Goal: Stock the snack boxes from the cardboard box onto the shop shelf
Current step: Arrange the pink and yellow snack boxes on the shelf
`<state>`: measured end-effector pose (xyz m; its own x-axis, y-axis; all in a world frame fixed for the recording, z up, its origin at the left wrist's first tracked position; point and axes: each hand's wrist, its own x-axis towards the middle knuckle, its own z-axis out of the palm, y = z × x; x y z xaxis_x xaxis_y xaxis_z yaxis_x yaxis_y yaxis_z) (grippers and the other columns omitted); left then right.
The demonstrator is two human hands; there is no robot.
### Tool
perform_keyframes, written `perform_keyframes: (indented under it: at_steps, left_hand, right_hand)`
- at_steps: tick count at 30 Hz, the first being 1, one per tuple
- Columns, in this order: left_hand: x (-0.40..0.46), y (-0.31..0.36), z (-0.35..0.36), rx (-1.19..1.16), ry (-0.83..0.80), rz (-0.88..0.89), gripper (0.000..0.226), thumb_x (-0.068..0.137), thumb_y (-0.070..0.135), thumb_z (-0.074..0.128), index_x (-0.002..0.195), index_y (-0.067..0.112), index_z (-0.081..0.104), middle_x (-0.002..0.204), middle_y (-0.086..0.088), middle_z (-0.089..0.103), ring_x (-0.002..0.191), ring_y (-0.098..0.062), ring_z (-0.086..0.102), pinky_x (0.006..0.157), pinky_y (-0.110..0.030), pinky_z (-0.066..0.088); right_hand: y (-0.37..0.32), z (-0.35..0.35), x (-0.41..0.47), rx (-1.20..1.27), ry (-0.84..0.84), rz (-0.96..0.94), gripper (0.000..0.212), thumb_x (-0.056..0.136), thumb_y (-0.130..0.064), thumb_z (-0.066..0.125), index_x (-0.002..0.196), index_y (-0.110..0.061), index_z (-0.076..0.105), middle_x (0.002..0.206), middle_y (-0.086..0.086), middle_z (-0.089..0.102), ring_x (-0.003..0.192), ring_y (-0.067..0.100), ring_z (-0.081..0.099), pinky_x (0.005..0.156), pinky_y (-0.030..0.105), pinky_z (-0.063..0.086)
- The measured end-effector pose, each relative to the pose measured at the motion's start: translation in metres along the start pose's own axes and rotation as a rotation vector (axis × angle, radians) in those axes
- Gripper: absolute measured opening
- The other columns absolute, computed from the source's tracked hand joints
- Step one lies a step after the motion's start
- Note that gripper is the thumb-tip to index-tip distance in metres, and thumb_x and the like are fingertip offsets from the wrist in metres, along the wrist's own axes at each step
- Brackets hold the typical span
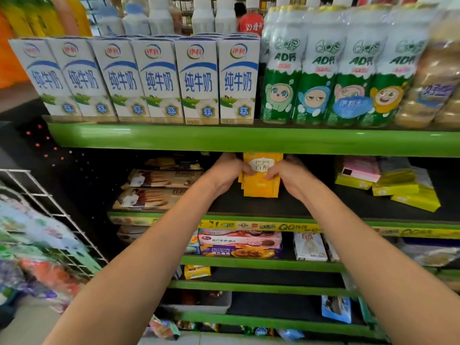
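Both hands hold a small stack of yellow snack boxes (260,179) between them: the left hand (227,171) curls round the stack's left edge with the thumb across the front, and the right hand (286,174) curls round its right edge the same way. Several flat boxes stand upright, fanned slightly so their lower edges show one behind another. Each is bright yellow-orange with a pale label near the top bearing print too blurred to read. The stack stands on the dark deck of the second shelf (273,207), its top just under the green edge of the shelf above, roughly midway along the deck.

On the same deck, to the left, lie stacked brown biscuit boxes (159,188). To the right sit yellow-green boxes (398,188) with a pink pack (361,169) on top, well apart from the held stack.

The top shelf (249,138) carries a row of white milk cartons (154,80) and, beside them, green and white drink bottles (341,70) wrapped together. Lower shelves hold pink and purple cookie boxes (240,244) and a white box (310,246). A white wire rack (49,212) with colourful packets stands at the left.
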<state>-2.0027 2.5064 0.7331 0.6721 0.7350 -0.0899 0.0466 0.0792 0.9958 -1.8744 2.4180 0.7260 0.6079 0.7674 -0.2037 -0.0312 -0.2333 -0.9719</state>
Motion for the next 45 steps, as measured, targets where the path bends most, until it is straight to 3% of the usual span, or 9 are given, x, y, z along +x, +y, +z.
perform_keyframes:
  at_steps: [7, 15, 19, 26, 30, 33, 36, 41, 45]
  left_hand:
    - [-0.007, -0.014, -0.019, 0.088, -0.169, 0.126, 0.084, 0.059, 0.010, 0.080, 0.136, 0.012, 0.044, 0.126, -0.004, 0.065, 0.116, -0.017, 0.061, 0.098, -0.031, 0.048]
    - [-0.010, -0.017, -0.001, -0.037, -0.179, 0.085, 0.079, 0.054, 0.001, 0.062, 0.131, 0.008, 0.045, 0.119, -0.013, 0.065, 0.110, -0.026, 0.062, 0.093, -0.041, 0.051]
    - [-0.015, -0.017, 0.005, -0.212, -0.159, 0.105, 0.063, 0.055, -0.001, 0.055, 0.117, 0.011, 0.051, 0.097, -0.004, 0.068, 0.089, -0.018, 0.066, 0.072, -0.031, 0.057]
    - [-0.020, -0.013, 0.002, -0.253, -0.155, 0.096, 0.056, 0.054, -0.001, 0.055, 0.108, 0.013, 0.055, 0.084, 0.001, 0.072, 0.077, -0.014, 0.069, 0.064, -0.027, 0.057]
    - [-0.022, -0.003, -0.011, -0.101, -0.108, 0.079, 0.048, 0.055, 0.006, 0.059, 0.103, 0.008, 0.064, 0.093, -0.004, 0.069, 0.092, -0.022, 0.062, 0.091, -0.039, 0.048]
    - [-0.020, 0.007, -0.032, 0.001, -0.161, 0.040, 0.017, 0.073, 0.014, 0.063, 0.088, 0.013, 0.071, 0.095, -0.007, 0.072, 0.093, -0.023, 0.064, 0.093, -0.040, 0.049]
    - [-0.014, 0.015, -0.048, 0.176, -0.160, -0.024, 0.024, 0.094, 0.032, 0.059, 0.115, 0.022, 0.062, 0.116, -0.006, 0.069, 0.105, -0.022, 0.066, 0.090, -0.040, 0.053]
    - [-0.008, 0.014, -0.050, 0.520, 0.003, -0.155, 0.042, 0.097, 0.052, 0.046, 0.115, 0.017, 0.060, 0.088, 0.000, 0.069, 0.071, -0.011, 0.064, 0.043, -0.016, 0.047]
    - [-0.004, 0.014, -0.051, 0.622, 0.048, -0.196, 0.037, 0.097, 0.054, 0.044, 0.105, 0.020, 0.054, 0.081, 0.001, 0.063, 0.069, -0.015, 0.063, 0.045, -0.021, 0.047]
  right_hand:
    - [0.027, -0.014, 0.000, -0.062, -0.174, -0.163, 0.110, 0.036, -0.018, 0.088, 0.136, -0.021, 0.043, 0.117, -0.004, 0.070, 0.108, 0.014, 0.066, 0.093, 0.035, 0.052]
    - [0.020, 0.008, -0.008, 0.108, -0.190, -0.213, 0.081, 0.044, 0.001, 0.073, 0.120, -0.019, 0.054, 0.094, -0.006, 0.075, 0.090, 0.013, 0.071, 0.071, 0.027, 0.055]
    - [0.022, 0.018, -0.009, 0.265, -0.107, -0.198, 0.089, 0.045, 0.004, 0.069, 0.129, -0.017, 0.049, 0.091, -0.004, 0.075, 0.084, 0.014, 0.073, 0.060, 0.029, 0.056]
    - [0.018, 0.021, -0.014, 0.243, -0.106, -0.164, 0.090, 0.050, 0.000, 0.070, 0.136, -0.017, 0.047, 0.107, 0.005, 0.072, 0.098, 0.022, 0.069, 0.078, 0.041, 0.058]
    - [0.007, 0.024, -0.016, -0.013, -0.066, -0.115, 0.056, 0.055, -0.021, 0.075, 0.109, -0.022, 0.057, 0.115, 0.004, 0.066, 0.105, 0.020, 0.063, 0.081, 0.033, 0.050]
    - [-0.003, 0.026, -0.014, -0.235, -0.058, -0.070, 0.084, 0.056, -0.053, 0.078, 0.128, -0.018, 0.052, 0.130, -0.009, 0.051, 0.109, 0.010, 0.053, 0.083, 0.024, 0.040]
    - [-0.013, 0.034, -0.011, -0.242, -0.111, -0.004, 0.097, 0.048, -0.077, 0.070, 0.130, -0.027, 0.058, 0.130, -0.003, 0.061, 0.118, 0.019, 0.055, 0.105, 0.041, 0.041]
    - [-0.011, 0.052, -0.006, -0.208, -0.199, 0.099, 0.044, 0.086, -0.060, 0.057, 0.109, -0.024, 0.066, 0.121, 0.006, 0.068, 0.117, 0.026, 0.059, 0.108, 0.047, 0.041]
    - [-0.007, 0.065, -0.009, -0.131, -0.090, 0.093, 0.036, 0.095, -0.050, 0.050, 0.106, -0.020, 0.067, 0.117, 0.009, 0.068, 0.114, 0.027, 0.060, 0.106, 0.041, 0.040]
